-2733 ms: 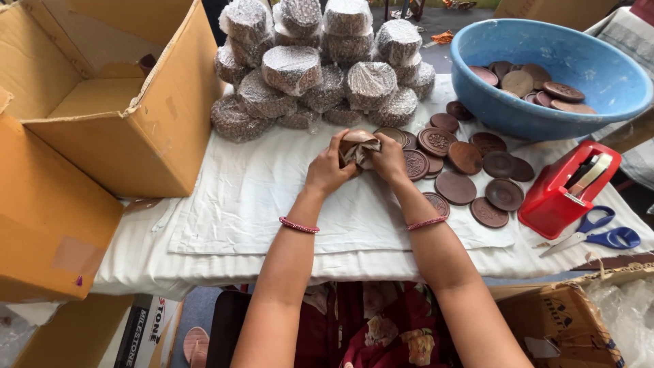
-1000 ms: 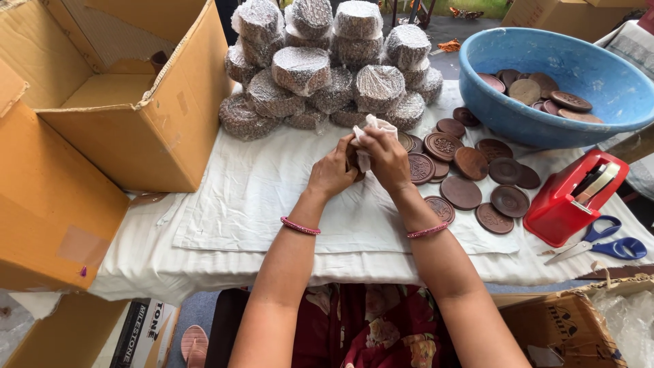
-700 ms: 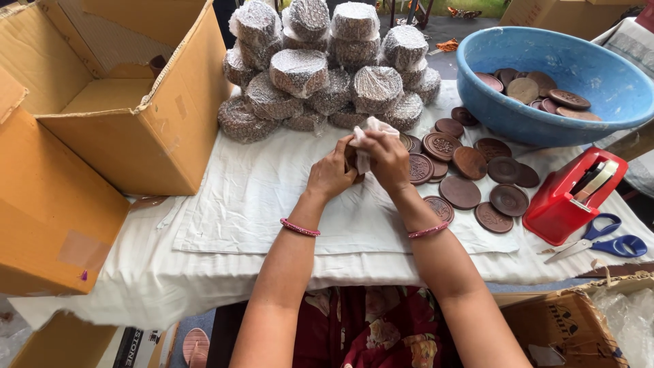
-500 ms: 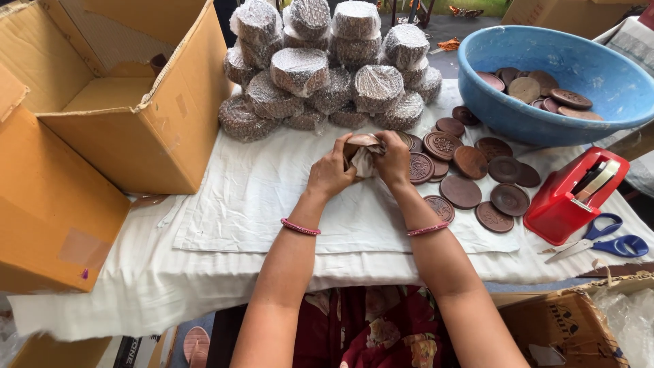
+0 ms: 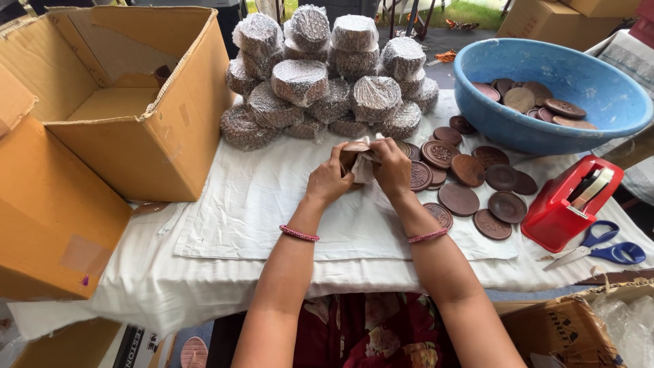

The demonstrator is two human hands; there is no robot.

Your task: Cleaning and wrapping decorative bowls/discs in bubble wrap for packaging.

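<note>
My left hand [image 5: 328, 180] and my right hand [image 5: 393, 165] meet over the white cloth [image 5: 272, 204], both gripping a small stack of brown discs [image 5: 354, 151] half covered in thin white wrap. The wrap bunches between my thumbs. Loose brown embossed discs [image 5: 470, 185] lie flat on the cloth just right of my right hand. Behind my hands rises a pile of wrapped disc bundles [image 5: 320, 88].
An open cardboard box [image 5: 136, 102] stands at the left, tilted toward me. A blue basin [image 5: 599, 102] with more discs sits at the back right. A red tape dispenser [image 5: 569, 204] and blue-handled scissors [image 5: 606, 251] lie at the right edge. Another box with plastic [image 5: 586, 327] is lower right.
The white wrap stood up above the stack a second ago; now it is folded down and the brown top disc shows. My hands stayed in place.
</note>
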